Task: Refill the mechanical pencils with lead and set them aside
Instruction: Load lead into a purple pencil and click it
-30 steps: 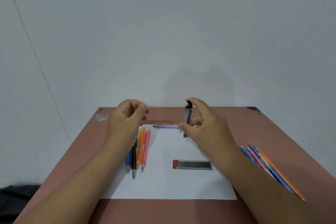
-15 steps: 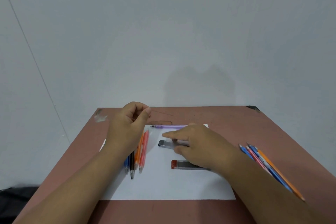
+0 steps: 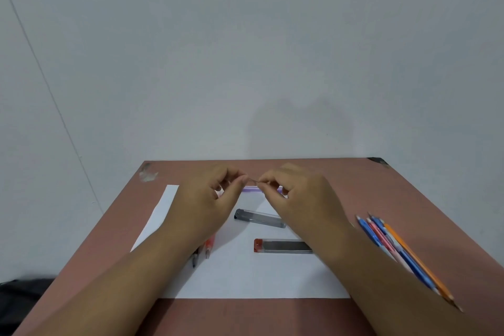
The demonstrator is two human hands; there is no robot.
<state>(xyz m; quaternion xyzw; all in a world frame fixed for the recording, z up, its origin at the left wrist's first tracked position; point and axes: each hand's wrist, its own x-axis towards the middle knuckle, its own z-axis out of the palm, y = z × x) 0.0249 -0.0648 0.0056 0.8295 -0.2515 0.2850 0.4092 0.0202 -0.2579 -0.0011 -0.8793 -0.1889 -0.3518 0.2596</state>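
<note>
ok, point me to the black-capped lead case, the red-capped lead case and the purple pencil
black-capped lead case [image 3: 259, 218]: head view, clear barrel.
red-capped lead case [image 3: 283, 246]: head view, mid barrel.
purple pencil [image 3: 252, 189]: head view, barrel between the hands.

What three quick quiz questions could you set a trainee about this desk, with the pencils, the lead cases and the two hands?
1. True or false: the left hand and right hand together pinch a thin lead between their fingertips.
2. Multiple choice: where does the purple pencil lie? A) among the pencils at the table's right edge; B) on the white paper, just beyond the hands; C) in the right hand.
3. Fill in: the lead case nearer the person has a ____ cap; the other lead case has a black one.

Key: 1 true; 2 B; 3 red.
</note>
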